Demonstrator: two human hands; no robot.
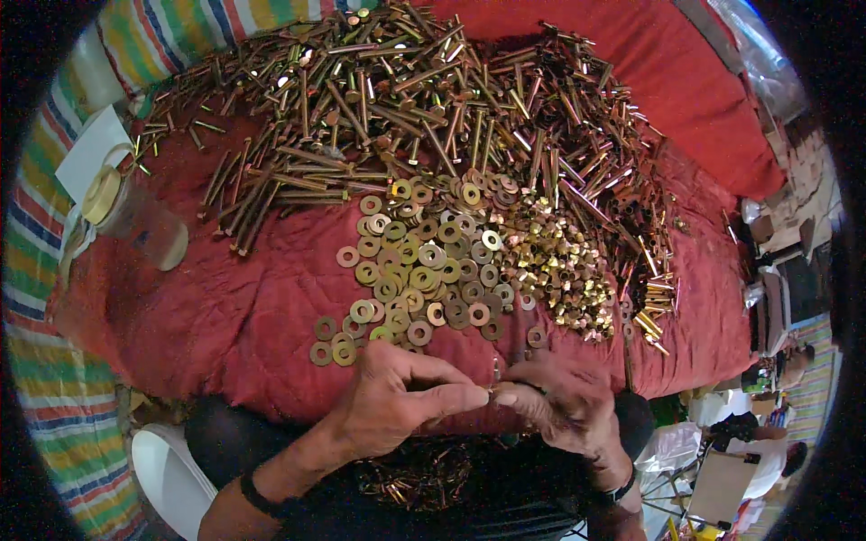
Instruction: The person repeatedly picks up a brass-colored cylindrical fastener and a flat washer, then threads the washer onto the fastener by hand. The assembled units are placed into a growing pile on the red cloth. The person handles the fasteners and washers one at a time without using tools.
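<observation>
My left hand (397, 397) is closed, its thumb and forefinger pinched together at the front edge of a red cloth (207, 334). Tip to tip with it, my right hand (568, 401) is also pinched and a little smeared by motion. Between the fingertips is a small metal piece, too hidden to name. Just beyond the hands lies a heap of flat brass-coloured washers (415, 261). To its right sits a pile of small shiny nuts (559, 270). Behind them spreads a big heap of long bolts (388, 99).
Metal sleeves or tubes (586, 153) lie at the right of the bolts. A clear jar with a yellowish lid (102, 197) rests at far left. More metal pieces (415, 478) lie in my lap. At lower left stands a white chair (167, 469); another person (771, 464) is at far right.
</observation>
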